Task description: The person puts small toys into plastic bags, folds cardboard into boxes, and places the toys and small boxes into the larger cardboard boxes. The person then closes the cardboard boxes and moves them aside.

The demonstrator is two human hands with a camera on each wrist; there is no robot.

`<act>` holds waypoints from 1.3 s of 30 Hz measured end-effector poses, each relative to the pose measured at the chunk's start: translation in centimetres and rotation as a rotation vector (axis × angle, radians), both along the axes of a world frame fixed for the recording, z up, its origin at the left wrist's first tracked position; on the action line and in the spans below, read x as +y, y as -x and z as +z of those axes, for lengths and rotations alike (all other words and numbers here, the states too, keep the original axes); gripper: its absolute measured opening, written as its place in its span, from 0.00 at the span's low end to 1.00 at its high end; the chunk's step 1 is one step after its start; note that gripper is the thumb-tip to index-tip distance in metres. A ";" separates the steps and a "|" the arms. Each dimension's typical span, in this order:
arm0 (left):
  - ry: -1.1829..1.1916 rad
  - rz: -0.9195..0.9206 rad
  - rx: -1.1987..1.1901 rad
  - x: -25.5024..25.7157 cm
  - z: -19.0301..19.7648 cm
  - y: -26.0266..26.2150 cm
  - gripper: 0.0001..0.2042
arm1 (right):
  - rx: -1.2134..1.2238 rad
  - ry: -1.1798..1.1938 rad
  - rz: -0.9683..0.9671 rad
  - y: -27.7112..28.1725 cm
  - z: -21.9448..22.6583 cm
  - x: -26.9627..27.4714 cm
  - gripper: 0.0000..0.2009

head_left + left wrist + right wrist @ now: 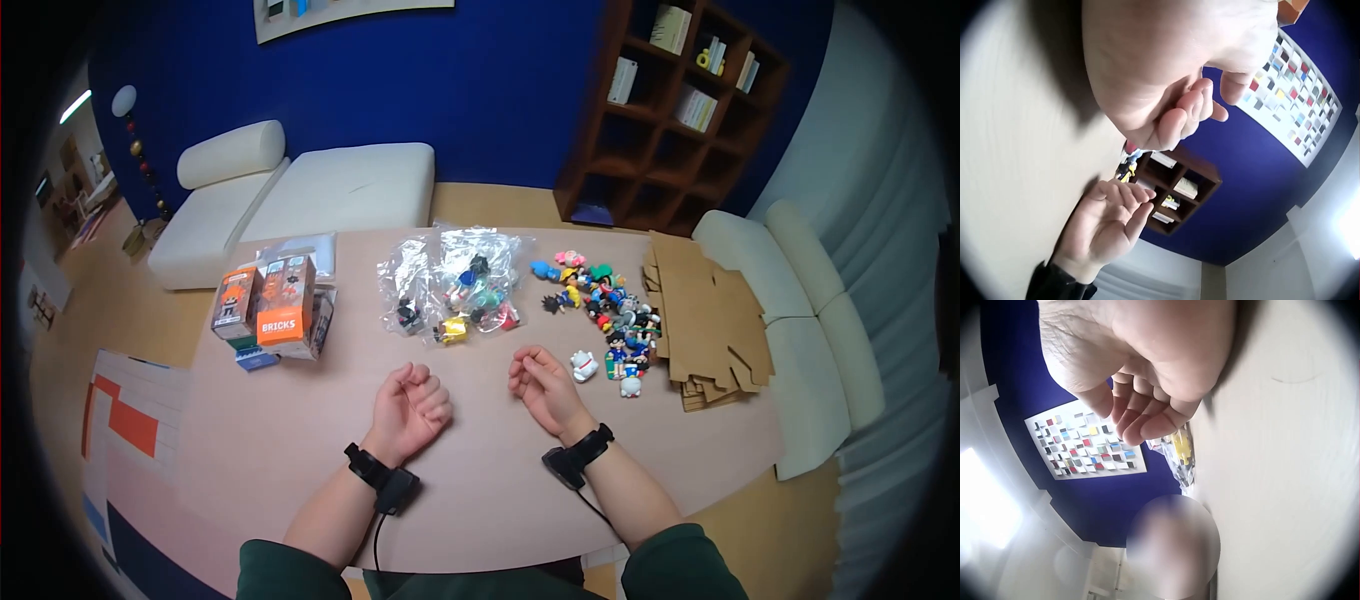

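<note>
My left hand (410,412) rests on its side on the table (500,500), fingers loosely curled with nothing in them. Across from it lies my right hand (548,388), also bare, its fingers bent softly. A white cat figurine (584,366) stands just beyond the right hand's fingers. Further right spreads a pile of small toy figures (622,318). Ahead of both hands are clear plastic bags (480,250) with several figures inside, one of them yellow (452,330). In the right wrist view the loosely bent fingers (1157,425) hold nothing.
Orange toy boxes (287,310), one marked BRICKS, stand at the table's left with a clear plastic packet (310,247) behind. Flattened cardboard (715,320) lies along the right edge. Beyond are white seats (360,190) and a brown bookshelf (650,150).
</note>
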State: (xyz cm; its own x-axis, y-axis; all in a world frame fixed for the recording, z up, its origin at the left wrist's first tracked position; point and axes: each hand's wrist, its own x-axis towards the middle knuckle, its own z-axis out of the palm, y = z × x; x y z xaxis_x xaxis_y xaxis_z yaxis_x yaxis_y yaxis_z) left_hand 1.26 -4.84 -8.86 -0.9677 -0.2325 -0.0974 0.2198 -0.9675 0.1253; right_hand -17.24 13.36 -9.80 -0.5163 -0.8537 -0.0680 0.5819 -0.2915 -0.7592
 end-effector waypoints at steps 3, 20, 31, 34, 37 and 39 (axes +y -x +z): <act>-0.016 -0.146 0.028 0.2 0.3 0.1 0.14 | -0.017 0.002 -0.006 0.1 -0.1 0.1 0.07; -0.263 -0.166 -0.003 -1.2 -0.2 -0.1 0.18 | -0.018 -0.054 -0.006 0.9 0.2 -0.8 0.10; -0.102 -0.108 -0.112 -1.4 0.3 0.6 0.18 | 0.007 -0.041 0.058 0.6 0.1 -0.7 0.09; 0.006 -0.117 -0.026 -1.4 -0.5 0.7 0.17 | 0.001 -0.024 0.133 0.9 0.1 -0.7 0.09; 0.223 -0.113 -0.067 -0.3 0.1 0.5 0.16 | 0.013 -0.030 0.193 1.1 -0.1 -0.8 0.09; 0.298 -0.108 0.002 0.6 0.2 -0.4 0.16 | -0.042 -0.006 0.145 1.2 -0.2 -0.6 0.09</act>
State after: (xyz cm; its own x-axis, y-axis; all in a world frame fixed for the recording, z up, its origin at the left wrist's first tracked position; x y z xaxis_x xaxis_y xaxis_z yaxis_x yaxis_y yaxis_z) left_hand 1.69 -4.22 -8.69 -0.9885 -0.1462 -0.0384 0.1182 -0.9058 0.4068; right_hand -18.47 12.77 -9.99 -0.3842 -0.9186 -0.0927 0.6492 -0.1974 -0.7346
